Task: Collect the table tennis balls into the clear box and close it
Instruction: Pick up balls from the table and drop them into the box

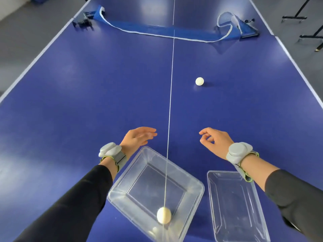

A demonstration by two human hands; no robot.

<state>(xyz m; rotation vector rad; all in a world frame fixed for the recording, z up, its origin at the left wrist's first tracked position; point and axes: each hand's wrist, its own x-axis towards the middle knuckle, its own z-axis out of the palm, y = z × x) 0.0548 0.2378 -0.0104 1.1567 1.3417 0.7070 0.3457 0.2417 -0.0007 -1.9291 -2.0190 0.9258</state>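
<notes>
A clear box (pixel 195 189) sits open on the blue table near me, turned at an angle, with one white ball (pixel 164 215) inside by its near wall. Its clear lid (pixel 236 206) lies flat just to the right of it. A second white ball (pixel 199 81) rests on the table farther out, right of the white centre line. My left hand (pixel 138 137) hovers beyond the box's far corner, fingers apart and holding nothing. My right hand (pixel 215 140) hangs above the table past the lid, fingers loosely curled and apart, nothing in it.
A collapsed blue net (pixel 157 31) with its two clamps lies across the far part of the table (pixel 70 102). Black metal stands (pixel 297 16) are on the floor beyond the right edge. Grey floor shows at the left.
</notes>
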